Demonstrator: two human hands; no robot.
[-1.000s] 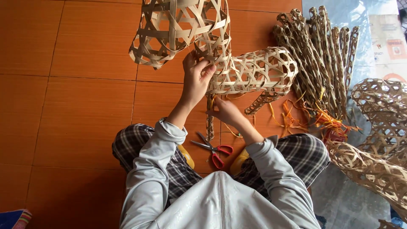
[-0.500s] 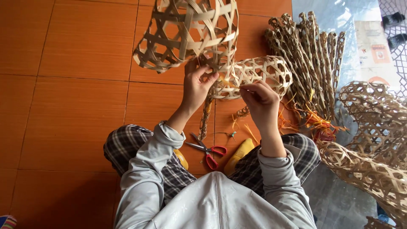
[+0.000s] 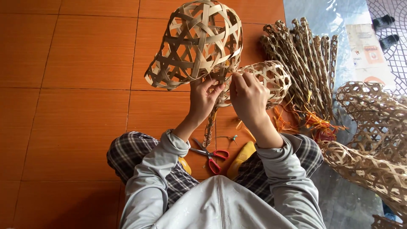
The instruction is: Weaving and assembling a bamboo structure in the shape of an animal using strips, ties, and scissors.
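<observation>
I hold a woven bamboo piece up in front of me: a big open-weave basket part (image 3: 197, 42) joined to a smaller, finer woven part (image 3: 271, 76), with a thin woven stem (image 3: 208, 129) hanging down. My left hand (image 3: 202, 98) grips the joint from below. My right hand (image 3: 248, 95) pinches the same joint from the right, fingers closed on the strips.
Red-handled scissors (image 3: 212, 156) lie on the orange tiled floor (image 3: 76, 106) between my knees. A bundle of woven bamboo stems (image 3: 303, 63) lies to the right with orange ties (image 3: 313, 123). More woven baskets (image 3: 373, 140) sit on a plastic sheet (image 3: 326, 17) at far right.
My right hand has come up from near my lap to the joint of the woven piece, beside my left hand. The piece has shifted slightly lower and right in view.
</observation>
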